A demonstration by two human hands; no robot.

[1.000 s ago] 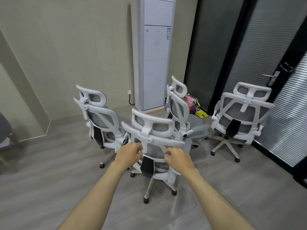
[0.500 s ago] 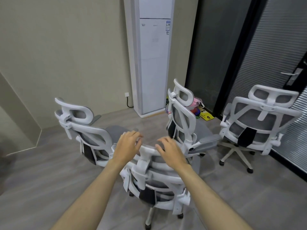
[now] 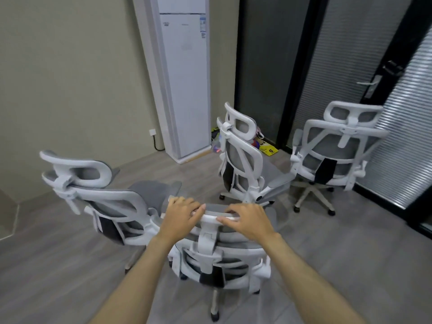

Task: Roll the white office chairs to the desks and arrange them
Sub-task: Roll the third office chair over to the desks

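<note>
Several white office chairs with grey mesh backs stand on the grey floor. The nearest chair (image 3: pixel 210 258) is right below me, its back toward me. My left hand (image 3: pixel 181 215) and my right hand (image 3: pixel 249 219) both lie curled over the top of its headrest (image 3: pixel 216 212), gripping the white rim. A second chair (image 3: pixel 109 202) stands just to the left, almost touching it. A third chair (image 3: pixel 243 160) stands behind it at centre. A fourth chair (image 3: pixel 336 155) stands at the right by the glass wall. No desk is in view.
A tall white floor air conditioner (image 3: pixel 184 78) stands against the back wall. Small coloured items and a yellow box (image 3: pixel 268 148) lie on the floor beside it. A dark glass wall with blinds and a door handle (image 3: pixel 371 84) runs along the right. A beige wall closes the left.
I have stepped closer to the nearest chair. Both hands rose from its backrest frame to the headrest and closed over its top rim. The view tilted further down.
</note>
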